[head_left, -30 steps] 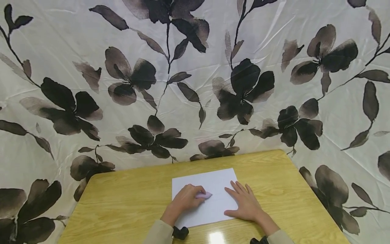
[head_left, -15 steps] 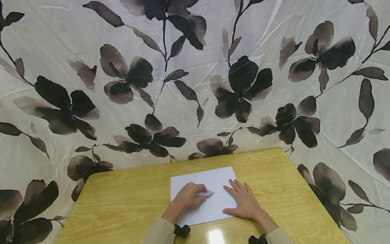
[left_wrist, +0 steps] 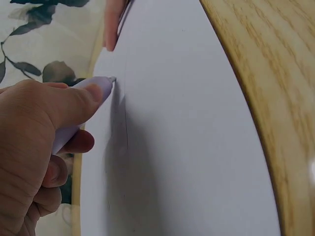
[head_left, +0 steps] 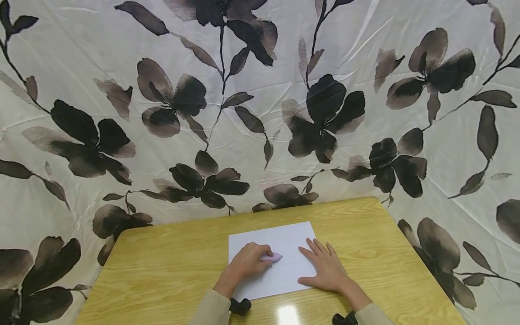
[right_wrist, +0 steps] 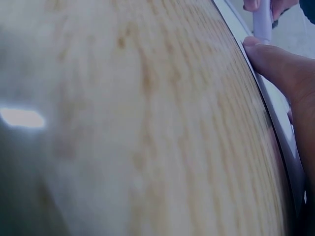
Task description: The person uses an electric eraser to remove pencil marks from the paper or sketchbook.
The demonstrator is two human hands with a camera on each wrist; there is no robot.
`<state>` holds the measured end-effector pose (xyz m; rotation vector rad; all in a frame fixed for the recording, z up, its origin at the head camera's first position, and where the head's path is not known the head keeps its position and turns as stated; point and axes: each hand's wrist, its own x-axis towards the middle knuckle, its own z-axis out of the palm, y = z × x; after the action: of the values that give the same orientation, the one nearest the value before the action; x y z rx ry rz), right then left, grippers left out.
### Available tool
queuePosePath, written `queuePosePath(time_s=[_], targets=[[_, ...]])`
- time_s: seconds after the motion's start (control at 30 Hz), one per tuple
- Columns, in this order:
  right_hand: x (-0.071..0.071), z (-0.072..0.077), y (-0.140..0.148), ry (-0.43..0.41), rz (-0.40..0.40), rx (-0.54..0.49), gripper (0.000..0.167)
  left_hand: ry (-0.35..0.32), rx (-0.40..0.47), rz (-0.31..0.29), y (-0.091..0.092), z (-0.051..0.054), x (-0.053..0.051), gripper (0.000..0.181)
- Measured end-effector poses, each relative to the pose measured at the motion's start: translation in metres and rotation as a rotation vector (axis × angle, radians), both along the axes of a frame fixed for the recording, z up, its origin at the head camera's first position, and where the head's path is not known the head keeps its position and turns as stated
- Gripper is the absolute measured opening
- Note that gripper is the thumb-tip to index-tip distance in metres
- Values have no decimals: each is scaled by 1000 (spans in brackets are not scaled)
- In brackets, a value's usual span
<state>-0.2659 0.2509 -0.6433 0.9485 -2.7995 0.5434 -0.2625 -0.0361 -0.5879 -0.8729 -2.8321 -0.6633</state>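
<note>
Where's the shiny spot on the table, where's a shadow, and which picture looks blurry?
Head view: glare on the table, bottom middle; left wrist view: soft dark shadow on the paper; right wrist view: blurriest, the table's grain smeary, with another glare patch at left.

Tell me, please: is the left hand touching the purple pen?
Touching. The left wrist view shows it: the left hand grips the purple pen, its thumb lying on the barrel.

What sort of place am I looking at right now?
Likely an indoor work table, perhaps screened off: a yellow wood-grain table, a creased floral cloth rising behind it, and a sheet of white paper on top.
</note>
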Motion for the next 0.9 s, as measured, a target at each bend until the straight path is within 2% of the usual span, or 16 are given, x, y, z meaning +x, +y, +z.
queuePosePath(time_s=[0.13,0.4,0.73,0.9], targets=[[-1,-1,-2,5,9,-1,93,-15,0,-5,3,0,0,9],[0,0,-3,-40,11,9,94,-5,-23,1,9,0,-1,10],[-1,0,0,21,9,-9,94,29,9,17,1,2,2,16],[0,0,0,-4,8,-6,94,31,5,1,0,2,1,19]])
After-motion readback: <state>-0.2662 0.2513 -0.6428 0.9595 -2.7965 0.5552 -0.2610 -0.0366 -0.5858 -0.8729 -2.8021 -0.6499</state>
